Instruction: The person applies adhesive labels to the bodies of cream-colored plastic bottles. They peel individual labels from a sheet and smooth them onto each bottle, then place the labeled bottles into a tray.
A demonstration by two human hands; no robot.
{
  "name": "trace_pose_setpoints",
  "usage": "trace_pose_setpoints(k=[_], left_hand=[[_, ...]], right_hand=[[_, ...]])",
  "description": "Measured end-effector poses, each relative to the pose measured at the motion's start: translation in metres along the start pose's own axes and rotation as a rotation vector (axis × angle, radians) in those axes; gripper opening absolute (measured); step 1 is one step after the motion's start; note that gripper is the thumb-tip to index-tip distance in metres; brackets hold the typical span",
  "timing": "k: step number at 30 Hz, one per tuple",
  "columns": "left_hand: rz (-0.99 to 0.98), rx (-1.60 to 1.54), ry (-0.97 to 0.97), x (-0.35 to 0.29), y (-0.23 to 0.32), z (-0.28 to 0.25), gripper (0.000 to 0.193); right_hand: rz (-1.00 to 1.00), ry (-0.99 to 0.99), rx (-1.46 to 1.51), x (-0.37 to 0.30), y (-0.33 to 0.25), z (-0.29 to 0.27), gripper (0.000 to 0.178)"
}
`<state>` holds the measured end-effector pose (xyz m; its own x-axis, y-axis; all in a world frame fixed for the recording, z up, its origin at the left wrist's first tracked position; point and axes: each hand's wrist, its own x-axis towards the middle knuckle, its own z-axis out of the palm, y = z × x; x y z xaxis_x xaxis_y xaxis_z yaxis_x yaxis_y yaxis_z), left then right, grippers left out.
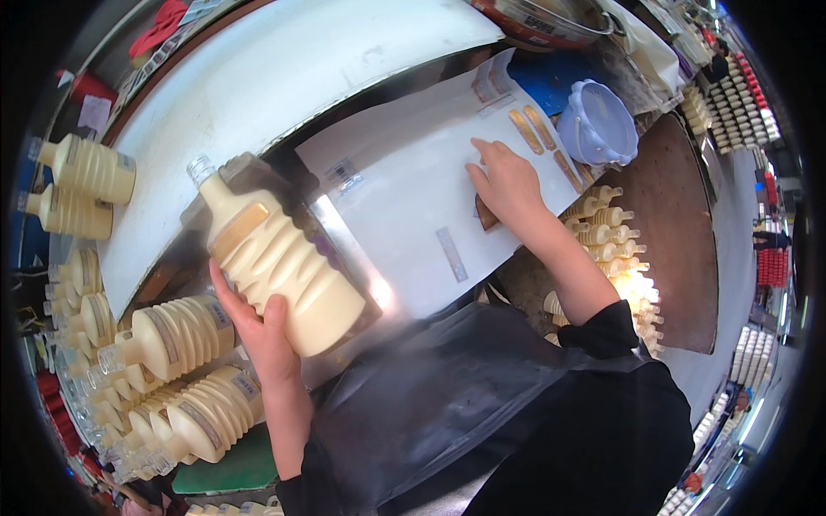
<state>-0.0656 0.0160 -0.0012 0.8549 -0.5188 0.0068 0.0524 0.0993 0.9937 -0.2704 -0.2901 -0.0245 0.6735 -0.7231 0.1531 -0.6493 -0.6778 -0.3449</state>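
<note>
My left hand (265, 331) is closed around the lower side of a cream-coloured ribbed bottle (297, 279). The bottle is tilted, its clear threaded neck pointing to the upper left, and a gold label (239, 230) lies across its shoulder. Over a white sheet (400, 198) hovers or rests my right hand (509, 181), its thumb and forefinger apart and its other fingers partly hidden. A brown strip (486, 213) shows beside its palm, and whether the hand touches it I cannot tell. Several gold label strips (527, 131) lie on the sheet's far right part.
Many similar bottles (176, 340) are stacked on the left, and more (607, 228) lie beyond my right forearm. A lavender bucket (598, 125) stands at the sheet's right edge. Across the back runs a white board (284, 69), with a metal basin (551, 21) at the far right.
</note>
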Motion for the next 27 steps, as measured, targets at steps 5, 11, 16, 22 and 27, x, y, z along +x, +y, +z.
trace_pose_setpoints(k=[5, 11, 16, 22, 27], left_hand=[[-0.004, -0.036, 0.004, -0.003, 0.002, 0.000, 0.092], [0.018, -0.007, 0.011, -0.002, -0.002, -0.001, 0.094], [0.052, 0.009, 0.002, 0.000, -0.005, -0.002, 0.097], [0.054, 0.031, 0.012, -0.001, -0.007, -0.002, 0.098], [0.057, 0.040, 0.009, 0.000, -0.007, -0.003, 0.097]], right_hand=[[0.080, 0.046, -0.127, 0.038, 0.030, 0.015, 0.038], [0.213, 0.005, -0.121, 0.095, 0.040, 0.025, 0.026], [0.139, -0.131, -0.194, 0.092, 0.022, 0.032, 0.024], [0.025, -0.282, -0.294, 0.070, 0.009, 0.033, 0.026], [-0.084, -0.403, -0.240, 0.021, 0.003, 0.011, 0.036]])
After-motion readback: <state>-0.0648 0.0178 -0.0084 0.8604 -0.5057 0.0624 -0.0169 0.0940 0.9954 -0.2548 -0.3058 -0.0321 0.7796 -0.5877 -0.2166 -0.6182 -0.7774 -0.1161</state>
